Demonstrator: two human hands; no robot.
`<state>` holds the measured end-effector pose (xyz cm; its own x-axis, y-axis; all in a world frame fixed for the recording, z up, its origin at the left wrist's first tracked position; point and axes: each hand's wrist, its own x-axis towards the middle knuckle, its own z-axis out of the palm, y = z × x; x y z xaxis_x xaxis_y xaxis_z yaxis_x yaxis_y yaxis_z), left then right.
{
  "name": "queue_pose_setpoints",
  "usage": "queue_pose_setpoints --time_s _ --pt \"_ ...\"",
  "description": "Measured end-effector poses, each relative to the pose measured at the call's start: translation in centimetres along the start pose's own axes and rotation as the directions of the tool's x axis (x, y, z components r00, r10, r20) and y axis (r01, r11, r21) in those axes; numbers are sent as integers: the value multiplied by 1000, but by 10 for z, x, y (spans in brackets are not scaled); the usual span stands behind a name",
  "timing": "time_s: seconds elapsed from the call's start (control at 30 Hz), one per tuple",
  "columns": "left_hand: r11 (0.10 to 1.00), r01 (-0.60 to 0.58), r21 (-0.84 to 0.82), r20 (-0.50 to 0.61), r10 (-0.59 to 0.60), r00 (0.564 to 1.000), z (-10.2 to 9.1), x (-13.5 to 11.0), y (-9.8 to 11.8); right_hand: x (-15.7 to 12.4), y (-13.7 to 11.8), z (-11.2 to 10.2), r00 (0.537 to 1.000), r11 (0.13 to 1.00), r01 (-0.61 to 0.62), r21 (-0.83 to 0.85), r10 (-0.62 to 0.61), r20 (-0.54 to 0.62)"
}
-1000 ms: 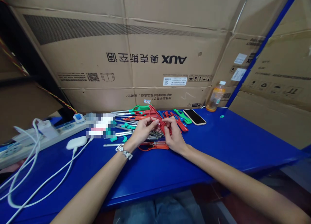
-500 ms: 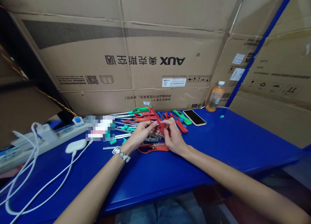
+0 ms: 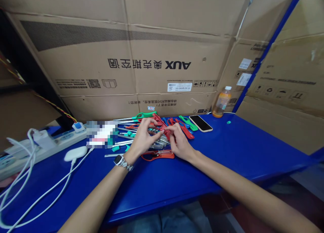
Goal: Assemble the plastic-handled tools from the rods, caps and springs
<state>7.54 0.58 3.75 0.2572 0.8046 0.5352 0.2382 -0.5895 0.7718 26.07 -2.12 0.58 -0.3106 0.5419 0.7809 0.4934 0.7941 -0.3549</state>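
A red lighter casing (image 3: 158,120), long and narrow, is tilted between my hands above the pile of lighter parts. My right hand (image 3: 180,142) is closed on its lower end, thumb and bent forefinger at the near side. My left hand (image 3: 144,136) reaches it from the left, its thumb on the casing and its forefinger arched over it. Any small part under these fingertips is hidden. Below lies an orange lighter casing (image 3: 164,154) with a clear tube inside. Metal lighter tubes (image 3: 120,143) and small teal pieces (image 3: 129,134) lie left of and under my hands.
Green lighter (image 3: 149,115) and red casings (image 3: 186,131) lie behind, with a green casing (image 3: 190,123) and phone (image 3: 201,123) to the right. A drink bottle (image 3: 221,103) stands by the cardboard (image 3: 146,84). Left are a power strip (image 3: 68,136), white cables (image 3: 66,182) and white case (image 3: 75,153).
My left hand has lifted its fingers from a tight pinch and spread them, thumb staying at the red casing. My right hand keeps its hold. The view has shifted slightly.
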Motion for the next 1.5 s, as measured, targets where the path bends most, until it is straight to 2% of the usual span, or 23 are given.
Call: queue_pose_setpoints --time_s 0.07,0.17,0.27,0.4,0.5,0.6,0.7,0.87,1.03,1.1,1.27,1.5 --pt "999 -15 38 63 13 998 0 1 -1 0 0 -1 999 999 36 -20 -35 33" --pt "999 22 23 120 -25 992 1 2 -3 0 1 -2 992 995 79 -63 -72 99" --pt "996 89 16 117 -90 989 3 4 -6 -1 1 -3 983 987 106 -117 -87 159" --pt "993 106 50 85 -110 990 1 5 -7 -2 2 -3 974 984 125 -128 -96 207" --pt "994 107 14 127 -107 986 -4 5 -6 -3 2 -2 980 990 117 -80 -102 171" --pt "999 46 -5 171 -44 984 -8 5 -5 -2 2 -1 995 997 75 -21 -74 69" --pt "1000 6 11 176 -8 984 -6 3 -4 -2 3 -1 998 998 55 7 -55 25" --pt "997 9 70 106 -17 994 -1 3 -4 -4 6 -1 996 998 61 10 -62 57" --pt "994 31 107 189 -51 981 -8 6 -3 -5 5 1 990 997 75 -2 -74 117" --pt "991 25 134 189 -50 981 -9 6 -1 -5 4 1 989 996 85 -17 -82 125" --pt "961 7 277 98 -36 995 -5 4 9 -4 3 1 987 993 101 -56 -93 129" --pt "949 -29 314 92 0 996 -8 5 9 0 -2 1 995 999 53 -6 -52 90"
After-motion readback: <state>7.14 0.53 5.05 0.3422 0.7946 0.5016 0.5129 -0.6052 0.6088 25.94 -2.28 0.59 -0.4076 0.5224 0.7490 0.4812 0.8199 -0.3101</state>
